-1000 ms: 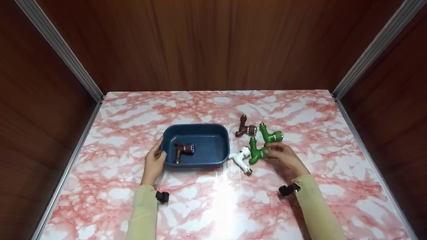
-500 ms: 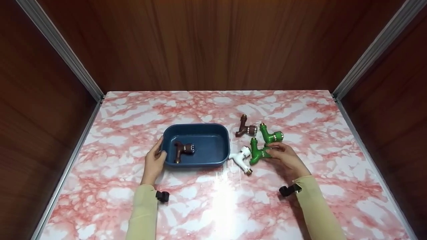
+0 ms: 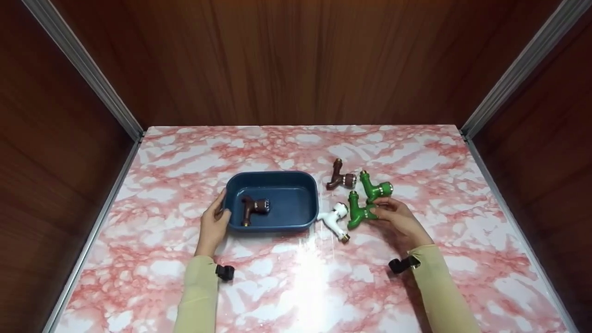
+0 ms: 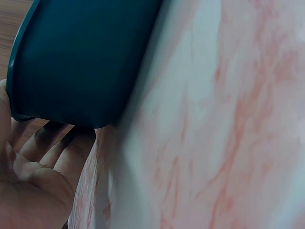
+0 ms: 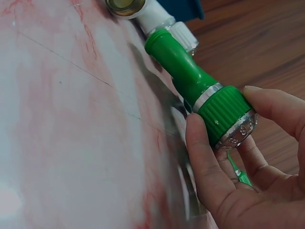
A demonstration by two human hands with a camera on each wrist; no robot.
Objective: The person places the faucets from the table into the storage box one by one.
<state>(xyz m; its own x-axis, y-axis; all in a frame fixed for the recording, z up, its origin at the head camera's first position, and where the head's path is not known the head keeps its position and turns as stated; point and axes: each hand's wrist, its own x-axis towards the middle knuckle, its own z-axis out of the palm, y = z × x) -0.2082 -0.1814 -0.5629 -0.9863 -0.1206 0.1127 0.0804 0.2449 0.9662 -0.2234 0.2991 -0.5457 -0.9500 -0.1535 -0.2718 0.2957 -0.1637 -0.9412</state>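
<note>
Green faucet [image 3: 360,211]: right hand [image 3: 397,222] fingers pinch its knob end, spout toward 11 o'clock; blue tray [image 3: 277,226] at 9 o'clock, left hand [image 3: 213,225] cupping it.

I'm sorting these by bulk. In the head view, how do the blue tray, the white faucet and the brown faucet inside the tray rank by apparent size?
1. Blue tray, clearly the largest.
2. White faucet and brown faucet in the tray: they look about alike, so I would not rank one above the other.

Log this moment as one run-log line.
left hand: holds blue tray rim | right hand: pinches green tap | tray holds: brown tap | beside: white tap
</note>
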